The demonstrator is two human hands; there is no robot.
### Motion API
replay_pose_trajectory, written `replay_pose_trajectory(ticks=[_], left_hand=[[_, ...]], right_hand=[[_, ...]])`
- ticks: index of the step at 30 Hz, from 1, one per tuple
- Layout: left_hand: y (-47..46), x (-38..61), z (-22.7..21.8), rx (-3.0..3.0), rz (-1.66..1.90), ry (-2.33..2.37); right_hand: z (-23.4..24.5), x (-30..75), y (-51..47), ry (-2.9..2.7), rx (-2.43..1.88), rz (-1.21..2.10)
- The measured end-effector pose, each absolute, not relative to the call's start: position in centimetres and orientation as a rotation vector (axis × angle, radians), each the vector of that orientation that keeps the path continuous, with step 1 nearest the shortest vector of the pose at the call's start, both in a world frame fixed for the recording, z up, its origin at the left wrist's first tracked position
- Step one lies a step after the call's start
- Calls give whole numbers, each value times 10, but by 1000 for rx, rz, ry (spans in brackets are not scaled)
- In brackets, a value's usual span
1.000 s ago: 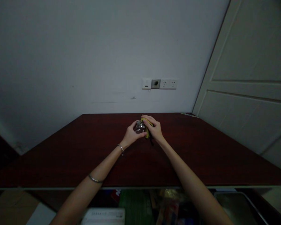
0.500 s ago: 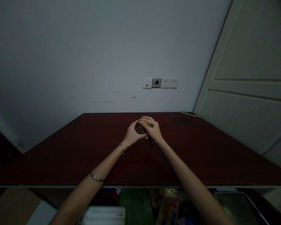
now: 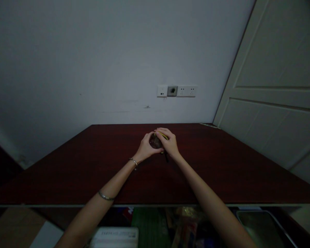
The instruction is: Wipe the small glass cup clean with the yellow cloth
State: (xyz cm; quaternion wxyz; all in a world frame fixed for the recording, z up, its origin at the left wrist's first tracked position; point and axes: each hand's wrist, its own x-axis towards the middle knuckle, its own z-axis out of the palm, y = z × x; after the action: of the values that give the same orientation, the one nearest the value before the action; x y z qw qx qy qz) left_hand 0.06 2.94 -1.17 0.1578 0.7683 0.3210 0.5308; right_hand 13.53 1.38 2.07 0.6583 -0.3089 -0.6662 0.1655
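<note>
Over the middle of the table, a small round see-through container [image 3: 155,141] is held between both hands. My left hand [image 3: 146,147] is curved around its left side, thumb along the near edge. My right hand [image 3: 171,144] is wrapped over the right side, where a yellow edge [image 3: 164,136] shows under the fingers. A thin dark strip [image 3: 166,157] hangs below my right hand. Most of the yellow part is hidden by the fingers, and I cannot make out the container's exact kind.
The dark red table [image 3: 74,165] reaches back to a pale wall with sockets [image 3: 186,91]. A panelled white door [image 3: 271,100] stands at the right. Below the front edge lie a white box [image 3: 115,237], a green item [image 3: 150,229], packets and a tray [image 3: 260,229].
Both hands stay around the container in nearly the same place. The right hand has turned slightly, and less of the yellow part shows now.
</note>
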Motion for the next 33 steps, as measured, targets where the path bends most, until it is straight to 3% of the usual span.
replay_pose_trajectory(ticks=[8,14,25,33], left_hand=[[27,0,-8,2027,1458,896],[27,-3,2,1765,1348,770],[24,-2,4,1491,1221,733],[26,-5,4,1600,1189,780]], right_hand=[[26,144,22,-1496,-717,692],[37,162,17,-1800,-639,786],[26,165,17,-2006,-634,600],[25,162,17,-1976,-690,481]])
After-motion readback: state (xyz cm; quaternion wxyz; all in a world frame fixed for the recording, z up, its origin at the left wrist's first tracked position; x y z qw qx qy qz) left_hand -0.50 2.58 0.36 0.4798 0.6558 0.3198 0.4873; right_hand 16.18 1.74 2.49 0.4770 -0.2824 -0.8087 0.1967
